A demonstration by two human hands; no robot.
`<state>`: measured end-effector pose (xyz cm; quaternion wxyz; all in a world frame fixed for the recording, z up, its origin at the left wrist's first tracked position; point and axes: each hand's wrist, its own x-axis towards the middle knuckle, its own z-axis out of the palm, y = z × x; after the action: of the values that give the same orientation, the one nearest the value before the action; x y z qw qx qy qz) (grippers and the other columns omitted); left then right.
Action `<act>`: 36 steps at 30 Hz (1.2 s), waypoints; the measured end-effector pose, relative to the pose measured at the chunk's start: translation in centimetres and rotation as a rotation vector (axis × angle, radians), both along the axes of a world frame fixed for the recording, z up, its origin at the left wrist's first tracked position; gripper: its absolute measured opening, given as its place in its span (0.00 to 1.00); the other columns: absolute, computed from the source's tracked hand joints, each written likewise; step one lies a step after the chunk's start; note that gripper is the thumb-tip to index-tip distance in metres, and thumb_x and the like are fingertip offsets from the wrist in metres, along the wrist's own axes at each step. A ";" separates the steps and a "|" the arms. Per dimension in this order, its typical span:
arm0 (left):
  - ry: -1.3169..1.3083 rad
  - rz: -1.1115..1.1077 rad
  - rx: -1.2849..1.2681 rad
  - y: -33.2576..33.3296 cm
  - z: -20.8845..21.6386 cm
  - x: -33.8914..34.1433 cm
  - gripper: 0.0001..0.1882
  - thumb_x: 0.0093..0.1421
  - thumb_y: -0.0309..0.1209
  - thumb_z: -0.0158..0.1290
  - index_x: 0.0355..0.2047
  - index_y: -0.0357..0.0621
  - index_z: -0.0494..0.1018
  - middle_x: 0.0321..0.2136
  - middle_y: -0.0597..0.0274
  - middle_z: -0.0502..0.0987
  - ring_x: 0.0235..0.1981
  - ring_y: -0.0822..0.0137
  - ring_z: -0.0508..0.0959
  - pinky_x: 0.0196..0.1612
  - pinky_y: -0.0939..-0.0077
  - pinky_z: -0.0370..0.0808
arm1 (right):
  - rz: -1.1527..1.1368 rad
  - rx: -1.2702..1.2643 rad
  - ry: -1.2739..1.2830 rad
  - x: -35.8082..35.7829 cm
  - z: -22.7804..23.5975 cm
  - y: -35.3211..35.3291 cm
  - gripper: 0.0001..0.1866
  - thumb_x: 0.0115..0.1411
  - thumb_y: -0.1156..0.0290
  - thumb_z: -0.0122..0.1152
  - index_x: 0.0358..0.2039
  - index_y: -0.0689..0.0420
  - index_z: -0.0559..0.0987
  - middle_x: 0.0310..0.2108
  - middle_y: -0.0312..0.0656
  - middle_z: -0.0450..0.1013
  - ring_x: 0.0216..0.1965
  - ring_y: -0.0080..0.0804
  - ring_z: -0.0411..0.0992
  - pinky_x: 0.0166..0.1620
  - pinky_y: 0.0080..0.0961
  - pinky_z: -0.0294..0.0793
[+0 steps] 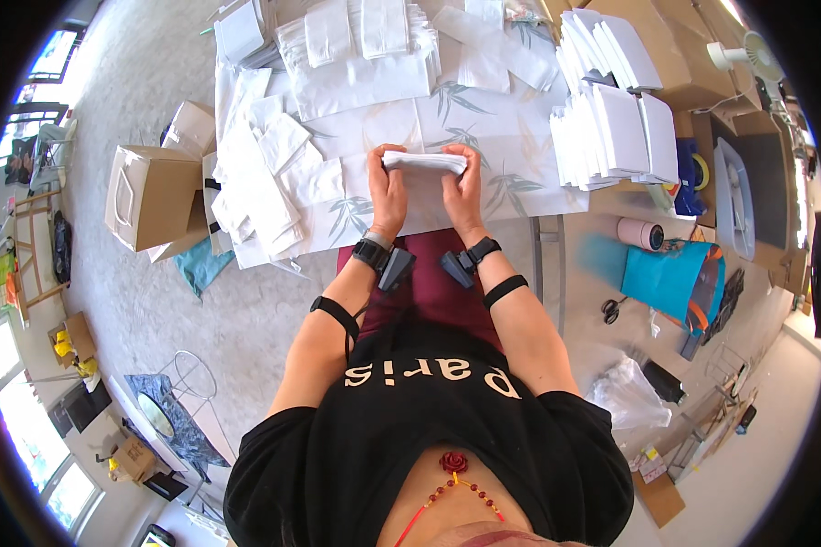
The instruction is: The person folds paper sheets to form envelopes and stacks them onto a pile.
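Table (520, 196) is covered by a white cloth printed with grey-green leaves. Loose white paper bags are heaped over its left edge (255, 182), more are piled at the far side (356, 46). Neat upright rows of white bags (611, 128) are stacked on the right. A brown carton (150, 196) with a white top sits on the floor to the left, open side facing away from the table; a smaller white box (192, 128) lies behind it. More brown cartons (675, 55) are seen at top right. A teal bag (666, 273) and a tape roll (643, 234) are placed on the floor at right, scissors (613, 310) near them.

A thin stack (426, 162) of white bags is held on edge above the table's near side, between both hands. Left hand (388, 187) is closed on its left end, right hand (463, 187) on its right end; fingers wrapped over the top.
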<state>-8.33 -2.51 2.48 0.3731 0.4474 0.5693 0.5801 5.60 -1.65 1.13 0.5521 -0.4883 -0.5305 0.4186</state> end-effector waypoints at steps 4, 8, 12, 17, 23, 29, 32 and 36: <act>-0.037 -0.008 -0.069 0.2 -0.3 0.3 0.18 0.62 0.16 0.39 0.51 0.37 0.69 0.42 0.61 0.72 0.46 0.68 0.70 0.56 0.74 0.68 | 0.014 -0.122 -0.050 0.0 -0.1 0.4 0.17 0.65 0.83 0.51 0.54 0.60 0.69 0.51 0.44 0.72 0.51 0.32 0.71 0.59 0.29 0.69; -0.121 0.006 -0.034 0.5 0.0 0.5 0.12 0.67 0.18 0.41 0.49 0.38 0.69 0.42 0.61 0.73 0.46 0.69 0.72 0.57 0.74 0.68 | 0.004 -0.098 -0.044 -0.1 1.0 0.6 0.16 0.65 0.81 0.48 0.54 0.60 0.69 0.46 0.48 0.75 0.48 0.39 0.75 0.55 0.32 0.72; -0.098 -0.025 0.023 0.3 -0.7 0.3 0.09 0.70 0.21 0.43 0.47 0.39 0.69 0.44 0.60 0.74 0.48 0.69 0.73 0.57 0.74 0.68 | -0.001 -0.031 -0.016 0.2 0.3 0.3 0.16 0.64 0.82 0.48 0.52 0.61 0.69 0.45 0.49 0.75 0.48 0.40 0.76 0.54 0.31 0.73; -0.009 0.013 0.005 0.2 -0.5 0.5 0.09 0.70 0.21 0.42 0.46 0.37 0.70 0.39 0.59 0.75 0.42 0.69 0.73 0.50 0.75 0.70 | -0.006 -0.028 -0.068 0.3 -0.4 0.4 0.15 0.64 0.82 0.48 0.52 0.61 0.70 0.45 0.48 0.75 0.48 0.39 0.75 0.55 0.31 0.73; -0.010 -0.018 0.002 -0.3 -0.9 -0.2 0.09 0.69 0.23 0.46 0.46 0.37 0.73 0.36 0.61 0.76 0.39 0.70 0.73 0.47 0.75 0.71 | 0.072 -0.070 -0.022 1.2 -1.1 -0.1 0.16 0.67 0.82 0.48 0.54 0.60 0.70 0.49 0.44 0.73 0.53 0.29 0.70 0.58 0.27 0.69; 0.082 -0.163 -0.089 1.1 -3.0 -2.8 0.09 0.68 0.24 0.51 0.47 0.37 0.75 0.29 0.66 0.73 0.31 0.75 0.69 0.38 0.78 0.70 | 0.099 -0.149 -0.184 2.8 -0.9 0.5 0.15 0.68 0.77 0.56 0.55 0.62 0.72 0.44 0.40 0.77 0.44 0.28 0.75 0.50 0.26 0.74; 0.079 -0.366 -0.282 1.6 -0.7 -4.6 0.09 0.69 0.27 0.56 0.46 0.36 0.78 0.30 0.72 0.76 0.32 0.80 0.71 0.39 0.82 0.70 | 0.164 -0.256 -0.138 5.0 -1.4 1.2 0.16 0.67 0.75 0.59 0.55 0.64 0.74 0.41 0.40 0.80 0.38 0.29 0.78 0.44 0.26 0.76; -0.111 -0.493 -0.471 2.6 -0.1 -4.7 0.10 0.67 0.28 0.59 0.45 0.35 0.79 0.33 0.70 0.80 0.32 0.79 0.75 0.35 0.81 0.72 | 0.288 -0.496 0.144 8.4 -1.6 1.0 0.15 0.67 0.77 0.61 0.53 0.67 0.76 0.42 0.40 0.81 0.39 0.23 0.79 0.41 0.24 0.79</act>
<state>-13.05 0.07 2.40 0.6253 0.4410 0.5412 0.3488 13.96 -0.62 -0.46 0.3873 -0.4971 -0.4353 0.6430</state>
